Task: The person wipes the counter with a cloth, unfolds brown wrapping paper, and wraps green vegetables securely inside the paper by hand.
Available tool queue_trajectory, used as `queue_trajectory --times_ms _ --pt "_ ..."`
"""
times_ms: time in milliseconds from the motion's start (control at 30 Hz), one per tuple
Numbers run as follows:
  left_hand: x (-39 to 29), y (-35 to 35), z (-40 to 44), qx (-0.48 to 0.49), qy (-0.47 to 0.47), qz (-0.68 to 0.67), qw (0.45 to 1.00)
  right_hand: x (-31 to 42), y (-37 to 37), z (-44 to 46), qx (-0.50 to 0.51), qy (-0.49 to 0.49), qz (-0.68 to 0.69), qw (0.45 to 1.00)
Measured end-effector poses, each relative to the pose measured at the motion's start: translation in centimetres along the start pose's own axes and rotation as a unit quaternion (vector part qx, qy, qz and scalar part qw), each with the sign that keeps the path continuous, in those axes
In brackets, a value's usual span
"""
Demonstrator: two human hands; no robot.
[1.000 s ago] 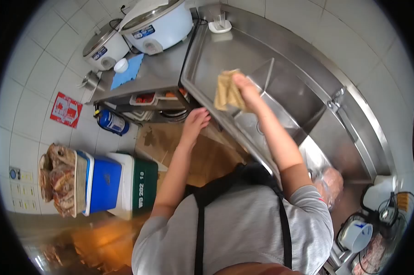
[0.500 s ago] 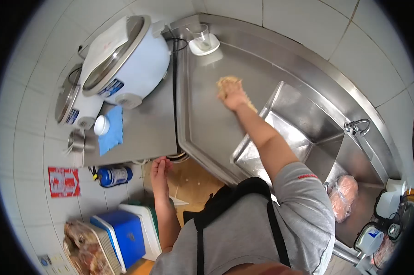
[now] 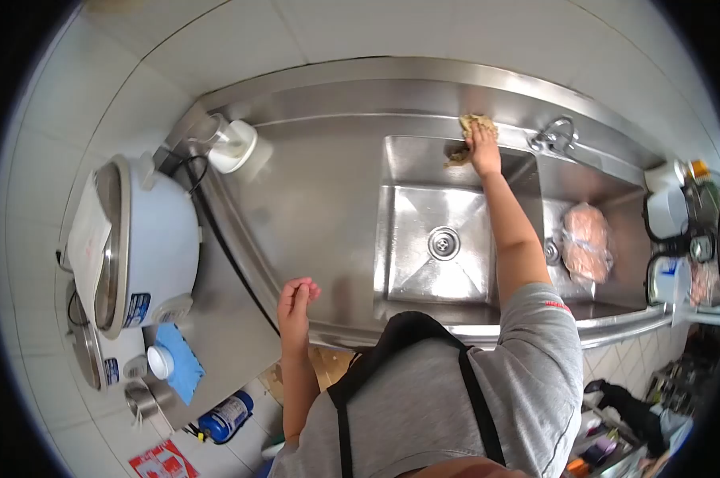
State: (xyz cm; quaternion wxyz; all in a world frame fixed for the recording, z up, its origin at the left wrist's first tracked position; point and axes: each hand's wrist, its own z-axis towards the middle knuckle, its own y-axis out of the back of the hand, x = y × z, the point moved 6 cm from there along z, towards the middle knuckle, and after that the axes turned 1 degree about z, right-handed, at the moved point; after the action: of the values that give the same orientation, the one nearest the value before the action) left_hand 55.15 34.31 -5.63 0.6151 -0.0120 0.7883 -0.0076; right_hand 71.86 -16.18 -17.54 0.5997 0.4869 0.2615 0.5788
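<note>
My right hand (image 3: 483, 151) presses a yellowish cloth (image 3: 473, 123) against the steel ledge behind the large sink basin (image 3: 412, 219). Part of the cloth hangs over the basin's back wall. My left hand (image 3: 298, 296) is raised near the counter's front edge, its fingers curled and nothing visible in them. Right of my right hand stands a chrome faucet (image 3: 557, 137). In the smaller basin lies a pinkish, plastic-wrapped package (image 3: 587, 243).
On the left counter stand a large rice cooker (image 3: 162, 239) and a smaller one (image 3: 121, 354), with a white cup (image 3: 160, 362) on a blue cloth (image 3: 183, 370). A glass (image 3: 209, 129) and white dish (image 3: 240, 151) sit at the back left corner. A blue extinguisher (image 3: 226, 416) is below.
My right hand has moved the cloth rightward from the drainboard to the ledge behind the basin. My view has turned right, and my left hand now appears over the counter's front edge.
</note>
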Motion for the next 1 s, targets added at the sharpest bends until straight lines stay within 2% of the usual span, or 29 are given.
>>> queue_trajectory --times_ms 100,233,267,367,433,500,533,567,600,633,667,700,733,767,800,833,867,900,1000 --pt "-0.5 -3.0 -0.1 0.042 -0.005 0.014 0.999 -6.9 4.0 -2.9 -0.053 -0.063 -0.015 0.996" --pt "0.5 -5.7 -1.0 0.076 0.001 0.018 0.997 -12.2 8.2 -8.7 -0.074 -0.270 0.110 0.954" --pt "0.8 -6.3 -1.3 0.082 0.004 0.017 0.997 -12.7 9.5 -9.4 -0.133 -0.272 0.155 0.940" --pt "0.9 -8.7 -2.5 0.091 0.014 0.014 0.996 -14.5 14.0 -7.3 -0.301 -0.268 0.091 0.911" --pt "0.5 -10.5 -2.9 0.109 0.005 0.029 0.994 -15.5 16.6 -3.7 -0.256 -0.189 0.100 0.943" --pt "0.0 -13.0 -2.5 0.134 -0.010 0.037 0.990 -18.8 14.4 -0.3 -0.046 -0.233 0.114 0.965" --pt "0.1 -14.2 -2.5 0.149 -0.015 0.039 0.988 -19.2 13.8 0.1 0.044 -0.161 0.010 0.986" --pt "0.3 -15.3 -2.7 0.164 -0.011 0.046 0.985 -20.1 12.5 0.2 0.090 -0.136 -0.076 0.984" --pt "0.7 -16.8 -2.6 0.195 -0.006 0.024 0.980 -19.0 14.0 -1.6 0.180 -0.199 -0.040 0.962" --pt "0.9 -18.7 -2.5 0.221 0.005 0.030 0.975 -16.0 18.3 -4.4 0.160 -0.265 -0.010 0.951" --pt "1.1 -20.6 -2.5 0.243 0.014 0.034 0.969 -18.8 13.0 -4.0 0.196 -0.192 -0.036 0.961" --pt "1.2 -22.5 -2.3 0.263 0.022 0.037 0.964 -17.5 15.1 -5.5 0.145 -0.231 0.035 0.962" --pt "1.7 -24.7 -2.0 0.302 0.033 0.048 0.951 -16.9 14.7 -5.9 0.064 -0.195 0.050 0.977" --pt "2.5 -27.0 -1.2 0.339 0.044 0.058 0.938 -15.2 14.4 -6.2 0.059 -0.128 0.047 0.989" --pt "3.5 -29.6 -0.4 0.373 0.054 0.063 0.924 -12.8 15.2 -6.6 0.083 -0.145 0.096 0.981" --pt "4.7 -31.8 0.5 0.376 0.067 0.078 0.921 -12.1 13.3 -6.5 0.118 -0.197 0.179 0.957" --pt "5.8 -34.1 1.6 0.375 0.077 0.091 0.919 -10.8 12.7 -7.1 0.117 -0.183 0.294 0.931" --pt "6.5 -36.3 2.7 0.355 0.049 0.114 0.927 -9.7 12.4 -7.3 0.116 -0.163 0.406 0.892" --pt "9.0 -41.0 6.8 0.272 -0.052 0.140 0.951 -9.9 8.8 -6.6 0.044 -0.068 0.287 0.954"
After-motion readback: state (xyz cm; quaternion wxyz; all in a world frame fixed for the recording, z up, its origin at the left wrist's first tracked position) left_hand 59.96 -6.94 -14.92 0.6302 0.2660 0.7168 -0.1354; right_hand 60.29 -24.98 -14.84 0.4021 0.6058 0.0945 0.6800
